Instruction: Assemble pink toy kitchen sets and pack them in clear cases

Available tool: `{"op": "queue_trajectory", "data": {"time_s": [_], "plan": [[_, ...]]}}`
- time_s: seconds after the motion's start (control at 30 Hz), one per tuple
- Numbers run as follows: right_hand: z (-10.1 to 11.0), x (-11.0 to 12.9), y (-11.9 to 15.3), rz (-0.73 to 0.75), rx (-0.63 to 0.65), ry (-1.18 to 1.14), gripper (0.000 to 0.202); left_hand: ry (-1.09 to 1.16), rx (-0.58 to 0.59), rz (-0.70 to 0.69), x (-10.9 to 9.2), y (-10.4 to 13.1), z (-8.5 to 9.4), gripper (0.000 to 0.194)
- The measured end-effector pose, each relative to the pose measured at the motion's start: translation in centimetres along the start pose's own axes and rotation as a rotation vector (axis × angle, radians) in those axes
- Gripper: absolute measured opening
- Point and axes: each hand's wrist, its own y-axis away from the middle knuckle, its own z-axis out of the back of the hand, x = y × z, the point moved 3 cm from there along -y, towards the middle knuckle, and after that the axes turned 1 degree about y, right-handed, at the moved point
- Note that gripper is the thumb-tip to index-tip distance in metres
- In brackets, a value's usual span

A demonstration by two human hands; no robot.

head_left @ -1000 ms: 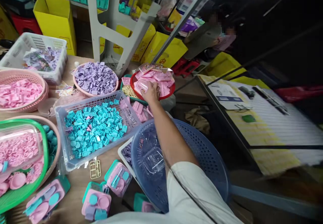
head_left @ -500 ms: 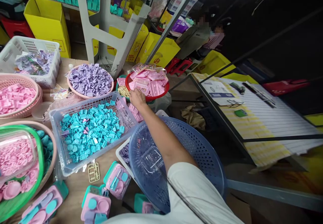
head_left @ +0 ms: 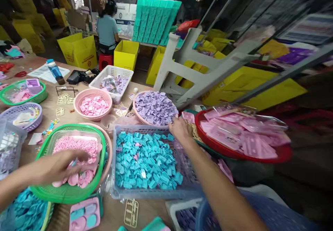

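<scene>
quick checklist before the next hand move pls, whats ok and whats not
1. Left hand above the green basket: ok.
2. Left grip holding a piece: cannot tell, the hand is blurred.
3. Right hand beside the bowl of purple pieces: ok.
4. Right grip holding a piece: cannot tell, the fingertips are unclear.
5. Only turquoise pieces in the blue crate: not ok, some pink ones are mixed in.
6. Pink packs level with the red basket's rim: not ok, heaped above it.
</scene>
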Motion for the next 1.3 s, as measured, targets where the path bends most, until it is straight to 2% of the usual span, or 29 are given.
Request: {"op": "queue_trajectory", "data": {"time_s": [0.07,0.13,0.2,0.23,0.27,0.33,0.43,0.53,0.67,0.8,0.93,1.0,1.13,1.2,1.23,1.3], "plan": [[0.5,5.0,-1.4,0.184,-0.065,-0.048,0.033,-0.06,-0.053,-0.076,1.1,-6.5,2.1,0.041],[0.8,10.9,-3.1,0.34,-0.081,-0.127,0.032,-0.243,-0.184,-0.09,2.4,-13.9,3.4,0.04],[0.9,17.0,-5.1,0.443,-0.075,-0.207,0.036,-0.326,-0.233,-0.076,4.0,-20.0,3.3,0.043],[0.8,19.9,-6.2,0.479,-0.068,-0.241,0.04,-0.338,-0.215,-0.034,5.0,-22.3,2.9,0.049],[0.5,22.5,-7.3,0.507,-0.054,-0.268,0.044,-0.336,-0.183,0.011,6.1,-23.9,2.3,0.054],[-0.2,26.9,-9.3,0.528,-0.004,-0.299,0.055,-0.319,-0.096,0.088,8.5,-25.2,1.0,0.054],[-1.7,30.8,-11.6,0.517,0.117,-0.296,0.068,-0.299,0.017,0.108,11.4,-24.3,-0.1,0.031],[-3.0,31.8,-12.5,0.534,0.156,-0.288,0.066,-0.294,0.063,0.088,13.6,-22.5,0.0,0.032],[-4.0,30.4,-12.4,0.555,0.11,-0.371,0.058,-0.326,0.04,0.068,15.4,-21.1,0.5,0.033],[-4.3,29.0,-13.0,0.51,0.009,-0.395,0.058,-0.334,0.023,0.051,15.7,-20.4,0.2,0.035],[-4.3,29.4,-14.4,0.406,0.073,-0.349,0.062,-0.32,0.031,0.074,15.6,-19.1,0.1,0.041],[-4.0,29.6,-14.6,0.361,0.092,-0.321,0.06,-0.319,0.075,0.099,16.0,-18.2,0.5,0.041],[-3.3,29.2,-12.9,0.434,0.054,-0.256,0.049,-0.253,0.326,0.17,17.2,-16.8,2.7,0.026],[-3.0,28.7,-11.1,0.489,0.044,-0.228,0.047,-0.167,0.391,0.193,16.9,-17.4,4.6,0.032],[-2.9,28.5,-10.1,0.516,0.04,-0.219,0.046,-0.132,0.378,0.189,16.3,-18.3,5.6,0.035],[-2.8,28.3,-8.3,0.565,0.042,-0.217,0.046,-0.119,0.243,0.155,14.4,-21.4,7.5,0.037]]}}
